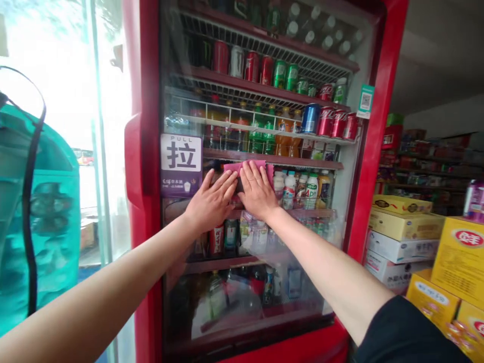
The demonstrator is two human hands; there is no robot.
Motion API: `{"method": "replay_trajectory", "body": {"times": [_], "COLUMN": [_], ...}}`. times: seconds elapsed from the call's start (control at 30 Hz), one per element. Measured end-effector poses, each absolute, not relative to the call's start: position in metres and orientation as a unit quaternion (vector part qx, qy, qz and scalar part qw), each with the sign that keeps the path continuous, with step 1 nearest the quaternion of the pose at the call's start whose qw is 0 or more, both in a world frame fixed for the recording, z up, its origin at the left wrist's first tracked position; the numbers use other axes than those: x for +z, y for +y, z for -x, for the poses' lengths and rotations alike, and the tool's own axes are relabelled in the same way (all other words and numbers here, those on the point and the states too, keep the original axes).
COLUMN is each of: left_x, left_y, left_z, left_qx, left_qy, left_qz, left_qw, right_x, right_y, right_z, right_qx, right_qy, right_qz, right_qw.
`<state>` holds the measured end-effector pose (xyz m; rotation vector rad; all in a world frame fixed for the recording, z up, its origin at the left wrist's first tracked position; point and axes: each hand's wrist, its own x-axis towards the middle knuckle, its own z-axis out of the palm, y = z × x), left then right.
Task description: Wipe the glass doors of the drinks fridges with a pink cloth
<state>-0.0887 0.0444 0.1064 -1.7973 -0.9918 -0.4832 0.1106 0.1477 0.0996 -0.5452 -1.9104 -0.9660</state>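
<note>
Both my hands press flat on the glass door [302, 242] of a red drinks fridge [141, 166]. My left hand [212, 199] lies with its fingers stretched out, the fingertips on the edge of a pink cloth [242, 166]. My right hand [259, 191] lies flat beside it, fingers spread over the same cloth. The cloth sits against the glass at the height of the middle shelf. A white PULL sign [181, 159] is stuck to the door just left of my left hand.
Behind the glass, shelves hold several cans [264, 69] and bottles [298, 189]. Stacked yellow and white cartons [403, 227] stand at the right, with shop shelves [427, 161] behind. At the left are a glass pane and a teal object [49, 222].
</note>
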Motion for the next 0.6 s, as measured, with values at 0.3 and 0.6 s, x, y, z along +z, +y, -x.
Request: {"method": "replay_trajectory", "body": {"times": [0.3, 0.6], "left_x": [0.161, 0.125], "left_y": [0.001, -0.025], "left_z": [0.154, 0.194], "left_qx": [-0.242, -0.233], "left_qy": [-0.415, -0.505], "left_qz": [0.707, 0.660], "left_qw": [0.519, 0.505], "right_x": [0.157, 0.117], "right_y": [0.140, 0.116], "right_z": [-0.003, 0.081], "right_qx": [-0.355, -0.296], "right_qy": [-0.783, -0.775], "right_qz": [0.144, 0.108], "right_qw": [0.491, 0.548]}}
